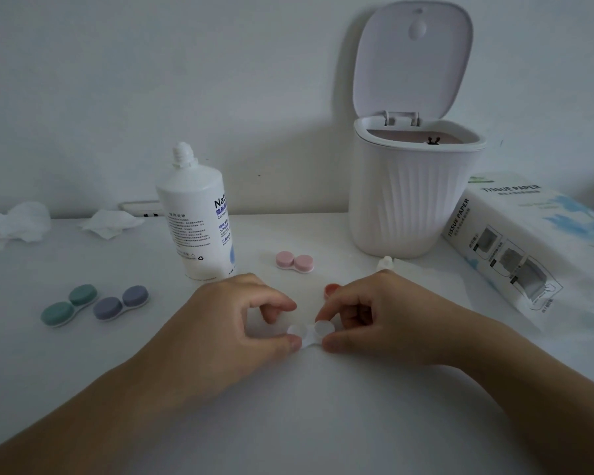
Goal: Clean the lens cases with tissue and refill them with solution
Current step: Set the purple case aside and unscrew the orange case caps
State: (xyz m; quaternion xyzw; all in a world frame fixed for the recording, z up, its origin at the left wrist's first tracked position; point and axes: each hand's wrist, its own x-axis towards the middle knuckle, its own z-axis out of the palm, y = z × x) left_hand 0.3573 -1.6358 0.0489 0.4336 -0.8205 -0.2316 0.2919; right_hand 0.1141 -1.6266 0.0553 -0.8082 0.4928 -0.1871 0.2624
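Hands meet low at the middle of the white table (pixel 288 406), both on a small clear lens case (pixel 308 334) with its two wells uncapped. The left hand (pixel 240 317) pinches the case's left end, thumb below and curled fingers above the left well. The right hand (pixel 374 317) pinches the right end the same way, thumb at the near edge, forefinger tip touching the right well. The case lies between the two sets of fingertips, at or just above the tabletop; which, I cannot tell.

Just behind the right hand sits an orange cap (pixel 332 289). A pink lens case (pixel 294 262) lies farther back, capped. To the left, a green lens case (pixel 70 305) and a purple lens case (pixel 121 302) lie side by side, capped. The solution bottle (pixel 199 221) stands open behind the left hand. Two crumpled tissues (pixel 16 222) lie at the back left. A white bin (pixel 414 186) stands with its lid up, and a tissue pack (pixel 528 241) lies at the right.
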